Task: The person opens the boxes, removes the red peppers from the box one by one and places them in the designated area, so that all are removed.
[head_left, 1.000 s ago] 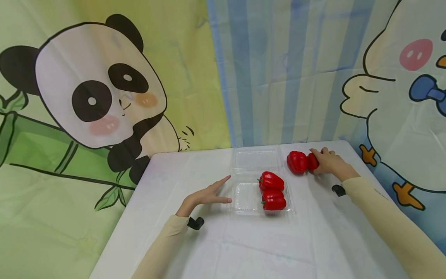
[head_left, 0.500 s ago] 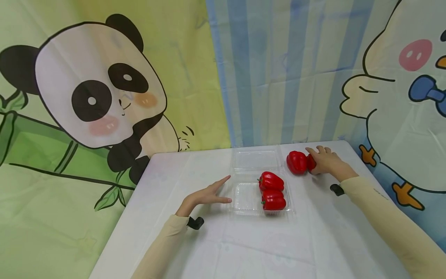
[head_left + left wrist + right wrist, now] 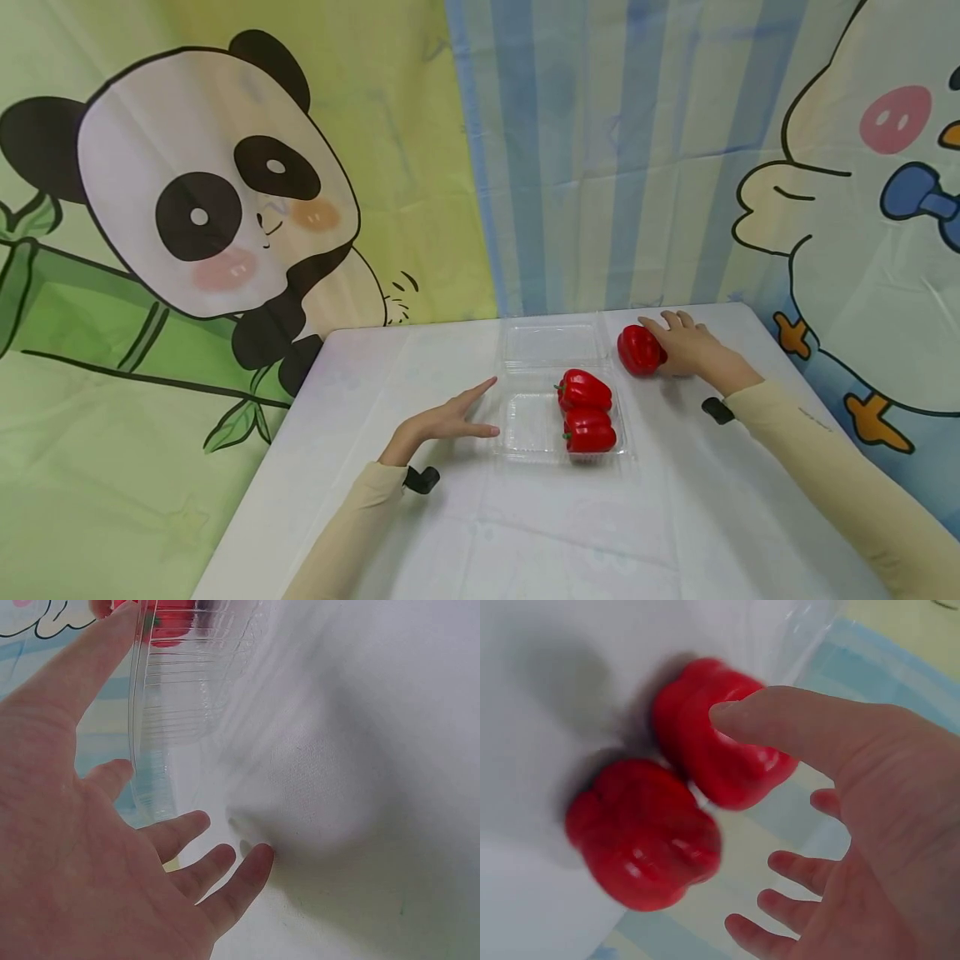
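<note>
My right hand (image 3: 678, 343), fingers spread, is over two red bell peppers at the back right of the table. In the right wrist view its thumb overlaps one bell pepper (image 3: 694, 724), while the other bell pepper (image 3: 643, 836) lies beside it; whether the hand touches either is unclear. The head view shows just one of them, a bell pepper (image 3: 637, 350); the hand hides the other. A clear plastic clamshell container (image 3: 528, 421) lies with its lid folded back, and two bell peppers (image 3: 585, 390) sit in its right half. At its left edge my left hand (image 3: 450, 418) holds nothing, fingers extended.
A white cloth covers the table (image 3: 480, 533). Behind it hangs a curtain (image 3: 570, 167) with a panda and a white bird printed on it. The container's lid (image 3: 551, 343) lies toward the back edge.
My right hand has moved left, from the right-hand bell pepper toward the left-hand one, and now covers the right-hand one in the head view. The left hand has stayed still.
</note>
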Demonstrator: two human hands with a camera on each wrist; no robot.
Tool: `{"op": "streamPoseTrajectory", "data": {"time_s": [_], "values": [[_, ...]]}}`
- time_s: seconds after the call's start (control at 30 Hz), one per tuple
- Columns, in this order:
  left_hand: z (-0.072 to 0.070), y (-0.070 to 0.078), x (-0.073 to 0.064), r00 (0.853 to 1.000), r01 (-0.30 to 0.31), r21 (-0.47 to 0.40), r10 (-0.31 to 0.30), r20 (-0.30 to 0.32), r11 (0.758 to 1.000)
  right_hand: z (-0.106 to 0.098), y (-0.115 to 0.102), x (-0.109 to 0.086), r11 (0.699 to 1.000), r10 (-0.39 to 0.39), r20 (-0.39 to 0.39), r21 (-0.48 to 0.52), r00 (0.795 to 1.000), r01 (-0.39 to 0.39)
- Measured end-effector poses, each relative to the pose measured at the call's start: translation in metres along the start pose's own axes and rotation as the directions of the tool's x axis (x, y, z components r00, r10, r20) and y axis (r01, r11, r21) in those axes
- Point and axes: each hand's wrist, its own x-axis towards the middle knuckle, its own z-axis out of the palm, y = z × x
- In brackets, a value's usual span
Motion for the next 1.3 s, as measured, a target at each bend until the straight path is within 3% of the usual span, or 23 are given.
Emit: {"op": "streamPoseTrajectory", "data": {"time_s": [0.2, 0.43, 0.77, 0.97, 1.3], "values": [[0.000, -0.001, 0.001, 1.000, -0.012, 0.007, 0.012, 0.000, 1.000, -0.005, -0.025, -0.007, 0.995, -0.101, -0.032, -0.008, 0.994, 0.101], [-0.001, -0.001, 0.001, 1.000, -0.012, 0.007, 0.012, -0.003, 1.000, -0.007, -0.054, -0.016, 0.970, -0.241, -0.073, -0.045, 0.968, 0.238], [0.000, -0.001, 0.001, 1.000, -0.011, 0.005, 0.011, -0.006, 1.000, 0.008, -0.075, -0.020, 0.879, -0.476, -0.028, -0.034, 0.879, 0.475], [0.000, -0.003, 0.003, 1.000, -0.010, 0.008, 0.010, 0.003, 1.000, 0.017, -0.082, -0.021, 0.853, -0.517, 0.032, -0.062, 0.855, 0.518], [-0.001, 0.000, 0.001, 1.000, -0.022, 0.015, 0.022, 0.005, 1.000, 0.028, -0.089, -0.015, 0.860, -0.504, 0.093, -0.047, 0.859, 0.509]]}}
